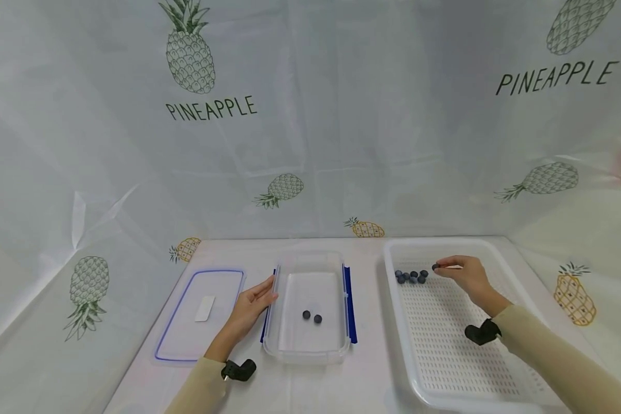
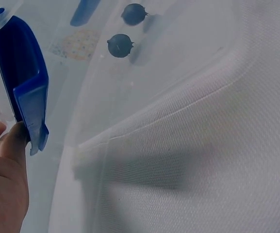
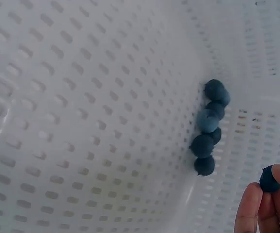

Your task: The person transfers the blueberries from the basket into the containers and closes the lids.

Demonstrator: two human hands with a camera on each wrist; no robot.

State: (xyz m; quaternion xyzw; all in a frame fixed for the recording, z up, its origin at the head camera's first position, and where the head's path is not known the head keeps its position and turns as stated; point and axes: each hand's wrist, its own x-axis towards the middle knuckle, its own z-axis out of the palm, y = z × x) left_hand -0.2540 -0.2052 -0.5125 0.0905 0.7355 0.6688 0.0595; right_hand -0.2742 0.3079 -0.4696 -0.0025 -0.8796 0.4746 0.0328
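A clear plastic container [image 1: 307,353] with blue side latches stands mid-table, two blueberries [image 1: 312,317] on its bottom. My left hand [image 1: 249,306] holds its left side, the fingers and thumb at the rim beside the blue latch [image 2: 32,82]. Over the far part of a white perforated basket [image 1: 416,379], my right hand [image 1: 466,278] pinches a single blueberry [image 3: 269,179] between thumb and fingers. Several more blueberries [image 3: 207,121] lie clustered on the basket floor near its far left corner, just left of that hand.
A clear lid [image 1: 178,339] with a blue seal lies left of the container, a white rectangle [image 1: 204,309] showing on it. Behind the table hangs a pale sheet [image 1: 341,144] printed with pineapples. The basket's raised rim [image 1: 401,322] runs along the container's right.
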